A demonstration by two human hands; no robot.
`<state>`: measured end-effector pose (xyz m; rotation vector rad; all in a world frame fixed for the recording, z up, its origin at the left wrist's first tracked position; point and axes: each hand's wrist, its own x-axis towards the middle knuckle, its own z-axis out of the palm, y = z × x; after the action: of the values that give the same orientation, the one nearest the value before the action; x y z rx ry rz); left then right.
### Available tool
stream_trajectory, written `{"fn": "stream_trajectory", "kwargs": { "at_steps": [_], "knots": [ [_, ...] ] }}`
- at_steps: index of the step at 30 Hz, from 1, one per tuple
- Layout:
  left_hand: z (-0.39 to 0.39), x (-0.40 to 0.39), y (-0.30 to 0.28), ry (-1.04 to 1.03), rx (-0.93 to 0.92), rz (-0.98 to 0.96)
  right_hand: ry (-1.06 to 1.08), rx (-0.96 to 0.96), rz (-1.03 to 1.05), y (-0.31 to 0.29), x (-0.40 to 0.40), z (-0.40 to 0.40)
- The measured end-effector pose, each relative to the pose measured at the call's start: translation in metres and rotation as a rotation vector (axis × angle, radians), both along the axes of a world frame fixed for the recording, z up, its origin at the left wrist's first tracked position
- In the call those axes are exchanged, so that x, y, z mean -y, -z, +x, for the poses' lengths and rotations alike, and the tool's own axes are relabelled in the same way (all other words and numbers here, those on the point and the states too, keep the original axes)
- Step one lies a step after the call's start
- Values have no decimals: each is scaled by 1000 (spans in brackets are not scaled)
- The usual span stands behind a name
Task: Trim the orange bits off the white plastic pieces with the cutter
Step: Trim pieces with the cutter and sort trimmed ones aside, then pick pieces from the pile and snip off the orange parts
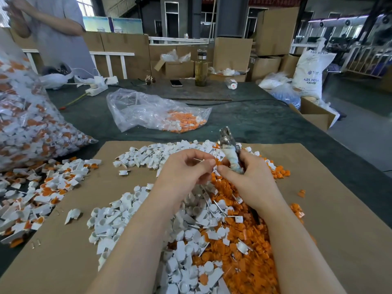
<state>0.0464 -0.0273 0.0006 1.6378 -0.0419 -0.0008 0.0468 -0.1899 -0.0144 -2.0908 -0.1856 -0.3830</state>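
Both hands meet above the middle of a cardboard sheet (63,262). My left hand (184,170) pinches a small white plastic piece (214,168) with an orange bit on it. My right hand (250,179) grips the cutter (230,149) by its cloth-wrapped handle, metal jaws pointing up and away, while its thumb touches the same piece. Below the hands lie a heap of white pieces (186,240) and a heap of orange bits (244,251). Untrimmed white-and-orange pieces (42,187) lie at the left.
A large clear bag of untrimmed pieces (27,128) leans at the left. A second, nearly flat bag (152,111) lies beyond the cardboard. A bottle (201,68), a phone (176,82) and a power strip (96,89) sit far back. A person (53,28) stands at the back left.
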Motion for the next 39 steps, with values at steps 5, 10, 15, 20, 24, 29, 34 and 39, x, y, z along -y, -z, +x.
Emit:
{"fn": "stream_trajectory", "kwargs": {
  "at_steps": [5,10,15,20,24,29,34,39],
  "knots": [
    [0,5,1,-71,38,120,-41,4,-57,0,-3,-1],
    [-1,3,2,-32,30,224,-52,0,91,-2,-6,-2],
    [-1,4,1,-49,-101,-85,-109,-25,164,-4,-5,-4],
    [-2,2,-2,-85,-130,-271,-93,2,185,-5,-4,-5],
    [-3,2,-3,-72,-115,-291,-51,33,184,-4,-5,-3],
    [-5,6,-5,-66,-170,-314,28,104,157,-3,-5,-1],
    [-4,9,-6,-144,-168,-371,57,150,196,-4,-9,-2],
    [-5,9,-6,-116,-128,-375,84,206,209,-4,-13,-3]
  ]
}}
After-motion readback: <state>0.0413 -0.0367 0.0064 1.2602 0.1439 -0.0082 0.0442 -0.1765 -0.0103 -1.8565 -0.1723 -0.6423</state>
